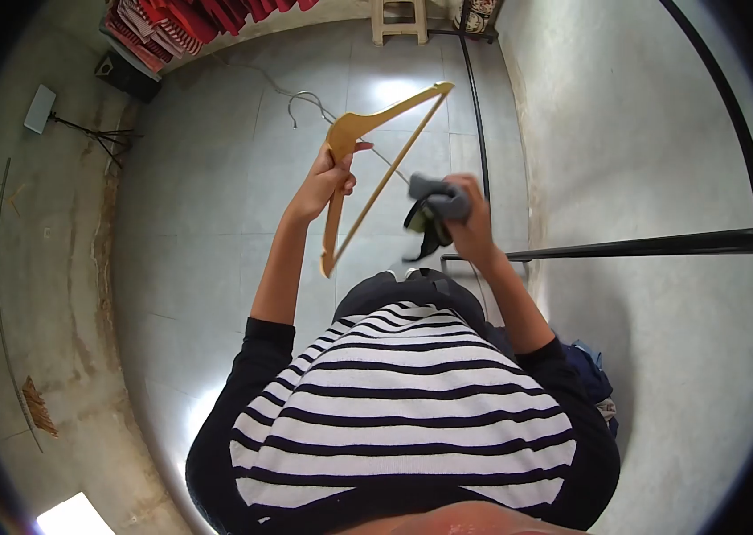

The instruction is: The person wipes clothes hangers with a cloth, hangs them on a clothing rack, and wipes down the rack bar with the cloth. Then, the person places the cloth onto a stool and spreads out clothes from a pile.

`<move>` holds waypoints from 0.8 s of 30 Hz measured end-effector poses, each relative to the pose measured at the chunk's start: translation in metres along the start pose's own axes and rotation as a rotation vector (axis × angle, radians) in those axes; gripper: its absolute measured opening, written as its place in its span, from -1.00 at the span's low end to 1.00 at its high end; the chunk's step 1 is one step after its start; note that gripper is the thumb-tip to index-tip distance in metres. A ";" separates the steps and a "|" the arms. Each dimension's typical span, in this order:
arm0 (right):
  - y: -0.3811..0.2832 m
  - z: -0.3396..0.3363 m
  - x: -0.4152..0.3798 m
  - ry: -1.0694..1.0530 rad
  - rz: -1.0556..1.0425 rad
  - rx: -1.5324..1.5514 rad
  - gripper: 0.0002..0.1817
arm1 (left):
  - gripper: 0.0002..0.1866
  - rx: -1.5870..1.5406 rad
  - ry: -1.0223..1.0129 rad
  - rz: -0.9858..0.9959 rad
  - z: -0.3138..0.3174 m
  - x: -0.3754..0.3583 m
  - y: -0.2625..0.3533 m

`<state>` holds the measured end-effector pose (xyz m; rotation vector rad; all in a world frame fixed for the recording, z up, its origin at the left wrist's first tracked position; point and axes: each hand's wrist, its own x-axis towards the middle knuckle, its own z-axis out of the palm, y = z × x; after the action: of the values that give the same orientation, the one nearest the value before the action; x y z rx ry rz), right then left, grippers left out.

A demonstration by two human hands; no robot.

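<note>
My black-and-white striped knit top is nearest. My left hand closes around a pale wooden hanger, tilted above the grey tiled floor. My right hand clamps a bunched grey-and-black cloth just beside it. A black metal rack stands by the floor's right edge; a beige stool stands at its far edge.
</note>
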<state>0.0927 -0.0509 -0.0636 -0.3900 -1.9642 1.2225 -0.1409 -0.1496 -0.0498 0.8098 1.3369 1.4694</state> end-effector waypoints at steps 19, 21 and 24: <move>0.030 -0.014 0.051 -0.574 0.124 -0.535 -0.59 | -0.86 0.560 -0.108 -0.053 -0.015 -0.052 0.030; 0.035 -0.031 0.051 -0.637 0.281 -0.416 -0.65 | -0.84 0.476 -0.095 -0.080 -0.015 -0.059 0.044; 0.023 -0.039 0.048 -0.551 0.123 -0.437 -0.67 | -0.82 0.469 -0.085 -0.089 -0.018 -0.061 0.042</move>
<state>0.0872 0.0135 -0.0522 -0.4262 -2.7337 1.0381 -0.1464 -0.2105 -0.0048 1.0798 1.6559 1.0504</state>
